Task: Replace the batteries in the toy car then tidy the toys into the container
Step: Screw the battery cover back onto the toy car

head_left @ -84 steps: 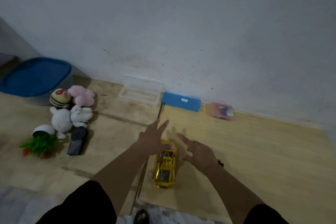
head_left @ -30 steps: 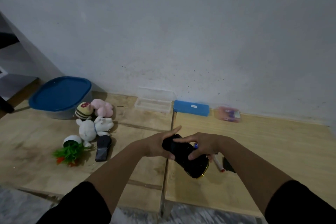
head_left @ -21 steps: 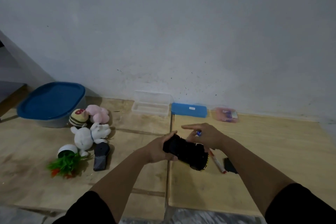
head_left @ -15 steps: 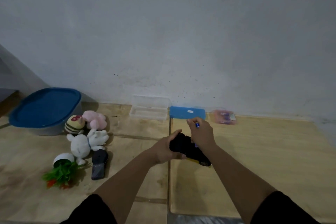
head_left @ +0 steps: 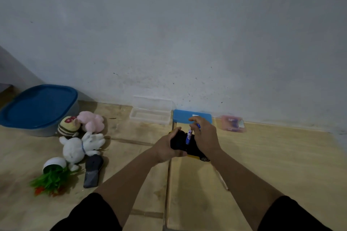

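From the head camera we look down on a wooden floor that meets a pale wall. Our left hand is curled round one end of the toy car, which is held just above the floor with its black underside turned up and a strip of yellow body and one wheel showing below our right wrist. Our right hand pinches a blue battery between thumb and fingertips, standing it upright against the car's underside; we cannot tell whether it sits in a compartment. To the far left, against the wall, stands the container with its blue lid on. Beside it lie the toys in a loose cluster: a striped plush touching a pink plush, a white plush rabbit just in front of them, a dark remote-like piece nearer us, and a tipped white pot of green plastic plant. Along the wall sit an open clear case, a blue case partly behind our right hand, and a small pinkish packet.
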Demonstrator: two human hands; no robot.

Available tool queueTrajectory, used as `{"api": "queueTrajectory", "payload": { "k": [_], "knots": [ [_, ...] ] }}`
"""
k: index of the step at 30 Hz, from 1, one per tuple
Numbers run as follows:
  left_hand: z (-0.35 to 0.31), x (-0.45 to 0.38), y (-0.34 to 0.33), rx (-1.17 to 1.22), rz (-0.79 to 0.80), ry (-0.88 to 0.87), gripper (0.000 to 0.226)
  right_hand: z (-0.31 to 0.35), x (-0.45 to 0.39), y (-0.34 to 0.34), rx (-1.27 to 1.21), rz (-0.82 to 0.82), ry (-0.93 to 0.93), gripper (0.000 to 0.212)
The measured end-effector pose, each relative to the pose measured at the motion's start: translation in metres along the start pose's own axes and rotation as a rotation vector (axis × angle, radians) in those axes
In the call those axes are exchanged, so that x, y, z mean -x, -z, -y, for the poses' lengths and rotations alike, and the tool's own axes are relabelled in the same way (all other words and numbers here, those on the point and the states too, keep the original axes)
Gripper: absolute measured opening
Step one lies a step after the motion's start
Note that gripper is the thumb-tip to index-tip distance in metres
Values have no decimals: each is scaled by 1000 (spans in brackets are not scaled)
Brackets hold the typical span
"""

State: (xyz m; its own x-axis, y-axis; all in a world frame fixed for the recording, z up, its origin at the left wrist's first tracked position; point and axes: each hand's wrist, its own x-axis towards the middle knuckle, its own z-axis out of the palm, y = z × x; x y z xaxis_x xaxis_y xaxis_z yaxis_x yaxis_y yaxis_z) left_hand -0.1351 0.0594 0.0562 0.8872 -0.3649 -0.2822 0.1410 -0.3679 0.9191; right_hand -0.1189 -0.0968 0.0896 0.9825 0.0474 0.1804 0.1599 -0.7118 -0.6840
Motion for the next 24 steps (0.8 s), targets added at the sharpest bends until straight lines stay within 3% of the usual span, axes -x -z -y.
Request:
{"api": "queueTrajectory", "payload": {
  "k": [11,17,19,21,23,24],
  "knots": [
    [-6,-31,-3,15,-141,28,98,-26,-32,11,128,152,-31,28],
    [-9,-40,-5,85,-213,0,100,-27,-32,16,382,199,119,26],
    [-10,-41,-7,99,-223,-12,97,-31,-32,14,579,229,220,26],
    [-10,-43,-9,114,-240,-19,94,-35,-30,15,769,256,340,44],
    [-10,-42,-11,158,-267,-15,90,-36,-34,14,771,345,442,51],
    [-11,-41,-11,173,-272,-14,88,-35,-35,16,657,379,420,48]
  ]
}}
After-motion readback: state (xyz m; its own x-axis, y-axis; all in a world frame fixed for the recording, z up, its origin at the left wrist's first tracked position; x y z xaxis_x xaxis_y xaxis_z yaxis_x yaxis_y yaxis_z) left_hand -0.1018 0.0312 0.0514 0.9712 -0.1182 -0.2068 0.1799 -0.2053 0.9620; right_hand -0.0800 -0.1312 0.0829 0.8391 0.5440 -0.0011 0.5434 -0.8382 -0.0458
